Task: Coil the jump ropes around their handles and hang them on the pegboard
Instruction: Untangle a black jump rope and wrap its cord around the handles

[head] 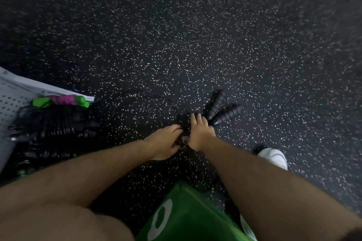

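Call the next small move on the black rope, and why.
Probably wrap a turn of rope round the two black handles. The left hand and right hand meet at the rope beside them, yet a wide loose loop lies on the floor, so it isn't ready for the pegboard.

We see open floor (pixel 195 35) across the top and right of the frame. At the left, a pile of ropes (pixel 54 129) and the pegboard (pixel 11 100) block the way. Two black handles (pixel 225 116) and a thin rope (pixel 168 100) lie in the middle. A green box (pixel 192 215) fills the bottom, and a white shoe (pixel 274 157) sits lower right.
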Motion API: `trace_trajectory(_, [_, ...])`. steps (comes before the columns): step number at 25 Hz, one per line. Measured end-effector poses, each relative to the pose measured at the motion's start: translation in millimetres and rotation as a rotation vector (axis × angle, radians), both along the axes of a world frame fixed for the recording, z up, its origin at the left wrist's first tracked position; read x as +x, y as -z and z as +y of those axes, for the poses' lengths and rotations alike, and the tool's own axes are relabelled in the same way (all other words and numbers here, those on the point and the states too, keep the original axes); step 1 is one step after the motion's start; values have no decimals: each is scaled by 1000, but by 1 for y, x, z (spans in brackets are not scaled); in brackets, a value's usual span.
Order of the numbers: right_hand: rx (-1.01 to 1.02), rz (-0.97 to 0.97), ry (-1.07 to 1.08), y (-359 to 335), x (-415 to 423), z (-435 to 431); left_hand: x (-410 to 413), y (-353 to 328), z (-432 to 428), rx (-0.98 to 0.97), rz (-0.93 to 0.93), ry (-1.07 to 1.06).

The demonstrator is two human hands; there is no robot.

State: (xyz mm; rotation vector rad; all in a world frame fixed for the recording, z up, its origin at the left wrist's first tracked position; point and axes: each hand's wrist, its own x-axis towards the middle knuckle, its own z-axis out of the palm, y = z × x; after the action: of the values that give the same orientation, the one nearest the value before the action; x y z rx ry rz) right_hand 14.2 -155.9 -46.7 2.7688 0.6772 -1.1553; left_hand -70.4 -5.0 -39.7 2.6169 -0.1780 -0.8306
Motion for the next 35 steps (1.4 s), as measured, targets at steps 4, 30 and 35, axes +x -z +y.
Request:
trace_trajectory(4, [28, -185, 25, 23, -15, 11, 7, 2, 0, -11, 11, -87])
trace_trajectory(30, [968, -124, 510, -370, 44, 14, 45, -347, 10, -416, -152, -341])
trace_trajectory(35, [1288, -57, 596, -451, 26, -11, 24, -442, -23, -540, -340, -460])
